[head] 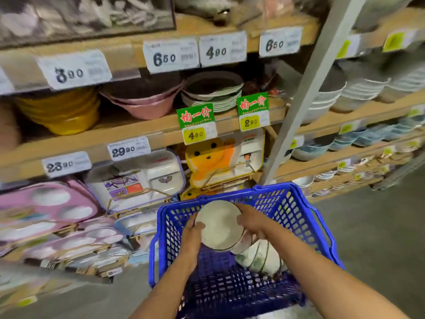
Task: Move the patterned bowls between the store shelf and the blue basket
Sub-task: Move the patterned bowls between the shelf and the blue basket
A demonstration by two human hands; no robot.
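A blue plastic basket (301,210) stands on the floor in front of the shelves. Over it, both hands hold one pale bowl (219,225) with a dark rim. My left hand (193,233) grips its left edge with the thumb over the rim. On the bowl's right edge, my right hand (251,219) holds on with curled fingers. Several more bowls (259,256) with a faint green pattern lie tipped on their sides in the basket, just below and right of the held bowl. The picture is blurred.
Wooden store shelves (142,132) rise on the left with price tags, yellow (62,111) and pink bowls (142,102), stacked green plates (213,97) and children's divided trays (138,180). A grey metal post (305,97) slants past the basket's far corner. Further shelves of white and blue bowls (358,139) run right. Grey floor (379,226) lies to the right.
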